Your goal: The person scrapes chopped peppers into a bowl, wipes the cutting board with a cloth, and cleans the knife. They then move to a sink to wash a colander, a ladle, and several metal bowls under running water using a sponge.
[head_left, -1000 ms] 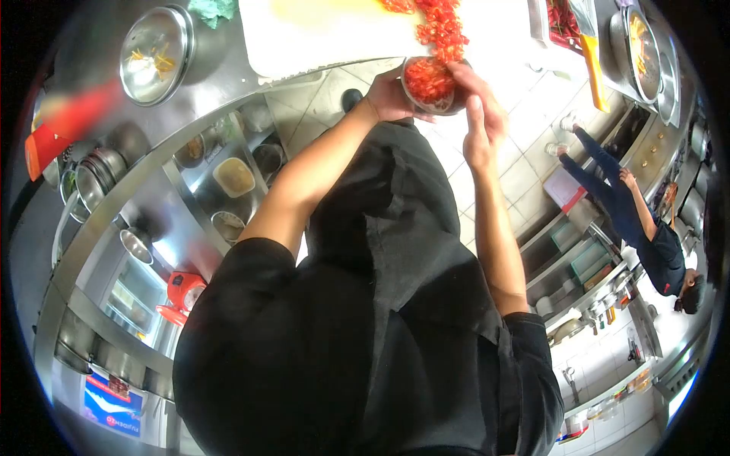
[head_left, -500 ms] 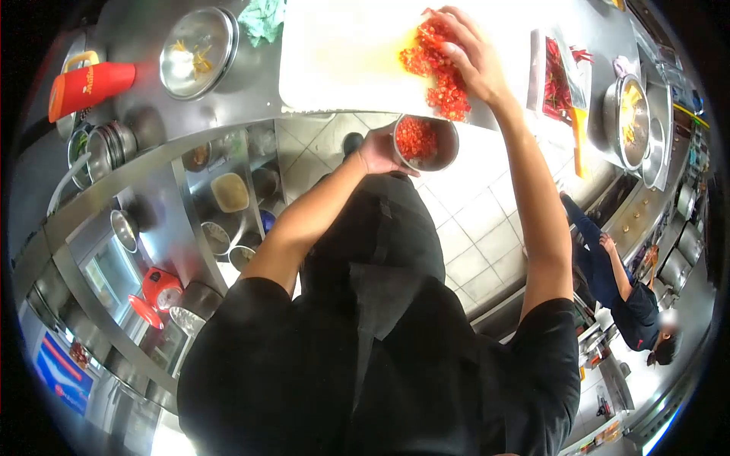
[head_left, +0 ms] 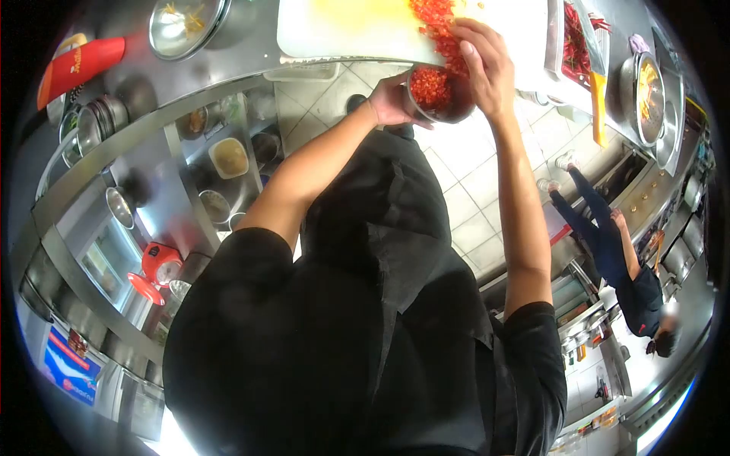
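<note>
My left hand (head_left: 391,101) grips a round metal container (head_left: 458,109) from its left side, just below the counter edge. Inside it lies a heap of chopped red chilies (head_left: 430,87). My right hand (head_left: 493,74) is at the board's front edge beside the container's right rim. Its fingers are bent and the thumb stands apart, touching loose chopped chilies that run over the edge into the container. More chopped chilies (head_left: 433,17) lie on the white cutting board (head_left: 342,39), which has yellowish stains.
A knife with a yellow handle (head_left: 598,110) lies across a tray of whole red chilies (head_left: 576,45) at right. Farther right is a metal bowl (head_left: 645,99) with yellow strips. A red bottle (head_left: 84,70) and another bowl (head_left: 182,49) are at left. A co-worker (head_left: 616,251) stands at far right.
My right hand has come down from the board toward the container, drawing chopped chilies to the edge. My left hand has lifted the container closer to the board. The view has shifted slightly.
</note>
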`<state>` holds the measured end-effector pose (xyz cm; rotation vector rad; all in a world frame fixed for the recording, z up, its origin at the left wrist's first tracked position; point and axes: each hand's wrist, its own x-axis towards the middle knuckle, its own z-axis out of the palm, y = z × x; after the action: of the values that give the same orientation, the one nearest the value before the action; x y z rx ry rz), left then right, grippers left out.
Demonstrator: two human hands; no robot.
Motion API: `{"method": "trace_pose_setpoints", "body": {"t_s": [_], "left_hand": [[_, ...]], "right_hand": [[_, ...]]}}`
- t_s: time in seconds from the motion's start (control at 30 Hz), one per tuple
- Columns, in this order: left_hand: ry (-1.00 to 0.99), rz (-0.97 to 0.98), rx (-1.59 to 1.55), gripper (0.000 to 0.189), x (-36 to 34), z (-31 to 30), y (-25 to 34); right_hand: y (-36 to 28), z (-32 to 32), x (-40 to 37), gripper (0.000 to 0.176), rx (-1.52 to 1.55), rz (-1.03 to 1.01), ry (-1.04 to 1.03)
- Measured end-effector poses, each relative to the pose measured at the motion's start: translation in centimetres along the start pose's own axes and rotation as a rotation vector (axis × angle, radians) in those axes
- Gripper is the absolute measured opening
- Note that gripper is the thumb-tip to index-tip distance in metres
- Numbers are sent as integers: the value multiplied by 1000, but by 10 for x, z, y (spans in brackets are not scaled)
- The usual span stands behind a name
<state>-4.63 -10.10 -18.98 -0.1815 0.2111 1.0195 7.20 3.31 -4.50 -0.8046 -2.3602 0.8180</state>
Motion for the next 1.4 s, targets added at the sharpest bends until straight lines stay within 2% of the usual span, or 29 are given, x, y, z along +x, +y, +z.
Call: {"method": "trace_pose_setpoints", "body": {"t_s": [0.03,0.1,0.23,0.3,0.33,0.5,0.53,0.6,0.63,0.7,0.73,0.77,0.83,0.97,1.03,1.07,1.23,1.3,1.37,1.4], "left_hand": [[1,-7,-1,69,-1,-3,0],[-56,-59,-81,54,0,-9,1],[-54,-38,-4,56,-12,-3,-2],[-137,225,750,57,-20,5,-1],[-88,-103,-51,57,-14,-8,5],[-42,-47,-48,64,-24,-16,12],[-34,-34,-36,64,-27,-16,14],[-28,-7,-23,66,-34,-18,18],[-10,8,-35,66,-38,-18,19],[9,28,-70,67,-46,-17,22],[12,44,-39,66,-49,-17,24],[9,54,-32,66,-48,-17,26],[-23,82,-3,66,-53,-17,26],[-47,56,4,67,-51,-29,32],[67,37,76,69,-48,-19,32],[31,32,40,67,-44,-24,30],[33,53,4,61,-47,-3,22],[-27,455,1133,58,-55,14,22],[7,375,1027,55,-53,2,21],[19,218,535,55,-53,-5,22]], "right_hand": [[-5,4,-9,28,-2,6,2],[-20,9,-28,23,87,39,111],[-47,20,-64,23,176,56,134],[-56,15,-72,24,188,36,124],[-57,12,-72,24,202,17,110],[-9,-9,-6,27,-55,52,214],[0,-5,9,27,-55,38,213],[16,3,40,37,-55,177,181],[27,11,53,37,-53,153,184],[40,28,67,42,8,218,6],[2,18,84,40,224,312,-170],[20,43,80,34,72,186,5],[-2,34,88,41,-4,-77,-132],[-9,24,66,42,120,-127,-262],[-19,19,37,28,358,82,-296],[-10,23,24,29,200,-37,-290],[-49,17,-27,32,275,-22,-305],[-53,14,-32,33,324,19,-290],[-50,9,-32,35,375,48,-159],[-47,5,-21,34,375,120,-106]]}}
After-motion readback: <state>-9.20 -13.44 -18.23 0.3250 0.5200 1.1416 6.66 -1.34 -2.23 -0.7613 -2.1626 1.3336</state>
